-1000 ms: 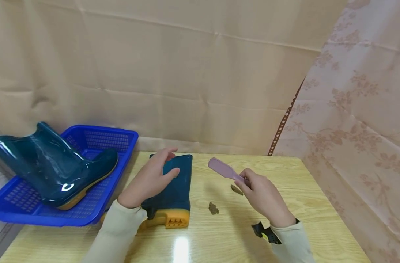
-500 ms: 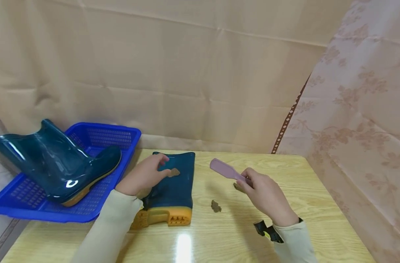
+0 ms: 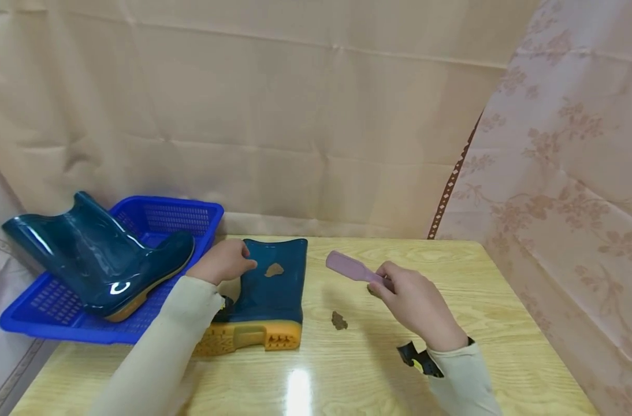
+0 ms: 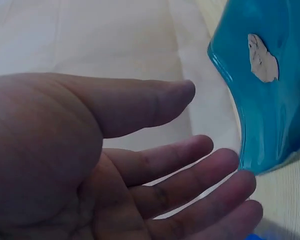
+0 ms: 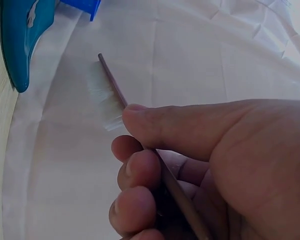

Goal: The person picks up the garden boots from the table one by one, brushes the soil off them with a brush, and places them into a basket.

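A dark teal rubber boot (image 3: 272, 297) with a yellow sole lies on its side on the table, and a flat brown patch (image 3: 274, 270) sits on its shaft. My left hand (image 3: 223, 261) hovers by the left edge of the shaft; in the left wrist view its fingers are loosely extended, with nothing between them and the thumb. My right hand (image 3: 417, 300) grips a purple brush (image 3: 347, 266) by the handle, above the table. Pale bristles (image 5: 105, 97) show in the right wrist view. A brown clump (image 3: 339, 320) lies on the table between boot and brush.
A blue plastic basket (image 3: 61, 332) stands at the left with a second teal boot (image 3: 105, 260) in it. Beige cloth (image 3: 316, 115) hangs behind the wood-grain table (image 3: 347, 381). Another brown piece (image 3: 372, 290) is mostly hidden by my right hand.
My left hand has drawn back leftward from over the boot shaft, leaving the brown patch in plain sight on it. The right hand holds the brush nearly where it was.
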Action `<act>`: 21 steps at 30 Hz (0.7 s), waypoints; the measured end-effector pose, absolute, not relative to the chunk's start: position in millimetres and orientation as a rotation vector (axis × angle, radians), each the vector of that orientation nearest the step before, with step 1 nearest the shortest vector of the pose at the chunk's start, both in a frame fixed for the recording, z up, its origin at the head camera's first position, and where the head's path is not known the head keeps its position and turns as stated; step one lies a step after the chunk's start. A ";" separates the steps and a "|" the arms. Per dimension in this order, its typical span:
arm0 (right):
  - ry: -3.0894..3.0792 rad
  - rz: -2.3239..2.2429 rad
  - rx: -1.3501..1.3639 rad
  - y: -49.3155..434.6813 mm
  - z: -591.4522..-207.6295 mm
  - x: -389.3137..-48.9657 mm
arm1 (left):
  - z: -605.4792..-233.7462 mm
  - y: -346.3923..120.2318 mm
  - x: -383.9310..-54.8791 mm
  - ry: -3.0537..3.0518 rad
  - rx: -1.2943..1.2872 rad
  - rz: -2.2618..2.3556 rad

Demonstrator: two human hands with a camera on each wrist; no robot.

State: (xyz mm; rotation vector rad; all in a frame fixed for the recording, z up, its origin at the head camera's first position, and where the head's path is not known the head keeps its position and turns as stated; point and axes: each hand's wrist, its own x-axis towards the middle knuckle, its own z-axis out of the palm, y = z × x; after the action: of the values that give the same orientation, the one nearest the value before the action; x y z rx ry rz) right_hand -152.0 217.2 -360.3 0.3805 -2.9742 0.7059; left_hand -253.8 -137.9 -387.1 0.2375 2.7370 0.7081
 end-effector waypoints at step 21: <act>-2.971 0.664 0.391 215.4 -358.3 -148.4 | -410.3 -140.8 -277.8 2.682 0.004 0.689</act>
State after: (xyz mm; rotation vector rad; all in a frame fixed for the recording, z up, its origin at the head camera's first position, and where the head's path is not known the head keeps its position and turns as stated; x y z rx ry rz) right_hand -148.4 215.4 -358.3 0.3914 -2.9710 0.6637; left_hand -277.8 -140.8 -410.3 0.0038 2.6816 0.6892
